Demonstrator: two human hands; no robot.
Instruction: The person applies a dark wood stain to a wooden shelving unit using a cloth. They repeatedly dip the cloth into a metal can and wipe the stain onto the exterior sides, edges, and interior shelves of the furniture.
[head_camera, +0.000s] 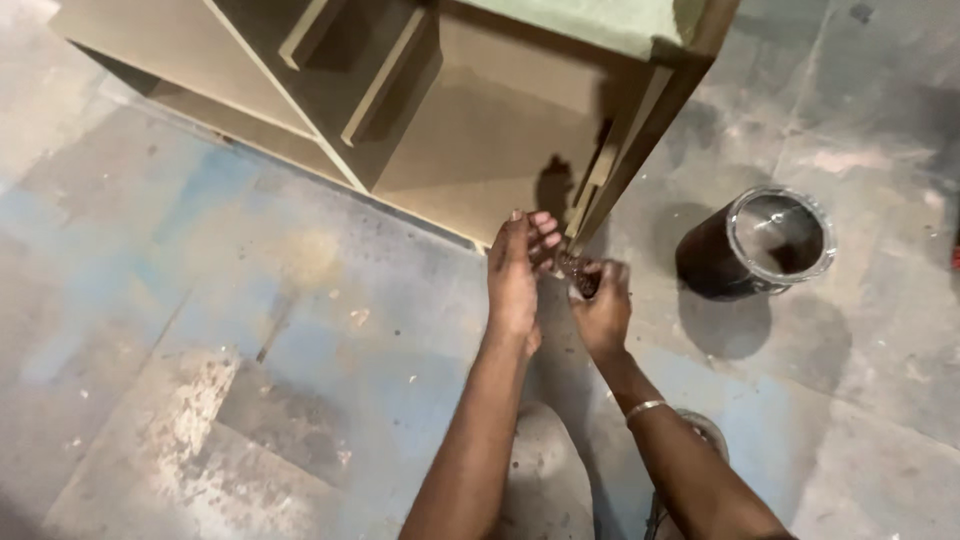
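Both hands meet low in front of the corner of a brown wooden cabinet (470, 130) that stands on the stained concrete floor (250, 300). The left hand (518, 275) is raised with its fingers loosely curled and their tips bent toward the cabinet's lower front edge; whether it grips anything cannot be told. The right hand (603, 308) is closed around a small dark, speckled wad (579, 274), perhaps a stained rag or pad, which sticks out of the fist just beside the left hand's fingertips and close to the cabinet corner. A thin bracelet (645, 408) circles the right wrist. To the right, apart from the hands, an open round tin (760, 245) with a shiny rim and dark sides stands on the floor, casting a shadow.
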